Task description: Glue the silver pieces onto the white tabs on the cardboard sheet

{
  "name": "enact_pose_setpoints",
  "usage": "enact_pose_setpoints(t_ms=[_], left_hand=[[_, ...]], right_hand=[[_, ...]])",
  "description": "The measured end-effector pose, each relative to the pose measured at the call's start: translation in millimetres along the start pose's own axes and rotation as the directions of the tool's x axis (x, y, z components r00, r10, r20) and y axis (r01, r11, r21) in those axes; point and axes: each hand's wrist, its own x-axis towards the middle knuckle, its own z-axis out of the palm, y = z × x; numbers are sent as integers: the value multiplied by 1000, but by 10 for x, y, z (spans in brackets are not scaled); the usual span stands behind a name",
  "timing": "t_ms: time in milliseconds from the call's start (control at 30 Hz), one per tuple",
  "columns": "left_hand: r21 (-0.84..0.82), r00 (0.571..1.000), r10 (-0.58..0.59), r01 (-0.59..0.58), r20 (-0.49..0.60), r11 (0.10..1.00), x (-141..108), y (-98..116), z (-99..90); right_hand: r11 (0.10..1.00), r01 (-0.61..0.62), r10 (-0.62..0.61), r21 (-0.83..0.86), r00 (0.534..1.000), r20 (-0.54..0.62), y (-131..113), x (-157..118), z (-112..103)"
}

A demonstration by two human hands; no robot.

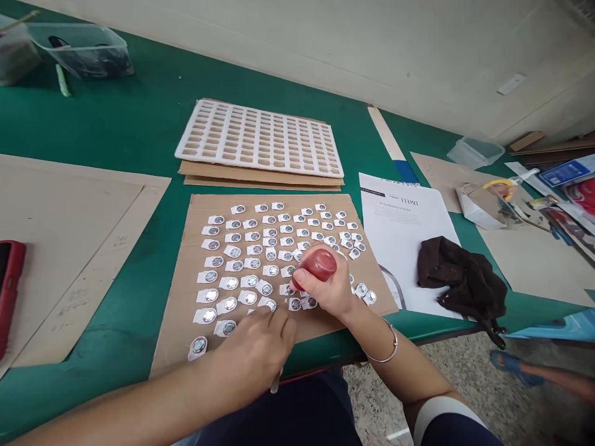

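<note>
My right hand (332, 291) is wrapped round a red, rounded bottle (320, 265), held tilted above the cardboard sheet (181, 334). Its lower end is hidden by my fingers. My left hand (263, 341) is closed low over the sheet's near edge. Below its palm shows the end of a slim metal tool (276, 381), which looks like tweezers; my fingers cover most of it. Several small round metallic discs on white paper tabs lie in rough rows on the cardboard, such as one disc (227, 304) left of my left hand and another disc (295, 304) between my hands.
Behind the sheet, a white slotted tray (258, 162) rests on cardboard. To the right lie a printed paper (395, 217) and a dark cloth pouch (458, 275). A red-cased phone (12, 291) is at far left; a clear bin (88, 52) stands behind. A person's foot (515, 365) shows at right.
</note>
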Motion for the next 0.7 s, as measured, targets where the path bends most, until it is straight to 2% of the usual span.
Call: enact_pose_setpoints(t_ms=[67, 233, 700], left_hand=[[89, 999, 44, -45, 15, 995, 2, 32, 26], [209, 993, 109, -98, -42, 973, 5, 73, 76], [210, 993, 108, -98, -40, 973, 12, 73, 88]], right_hand=[[998, 29, -29, -47, 1000, -6, -1, 1, 11], [987, 96, -99, -132, 995, -23, -8, -4, 38], [974, 126, -132, -189, 991, -19, -9, -5, 61]])
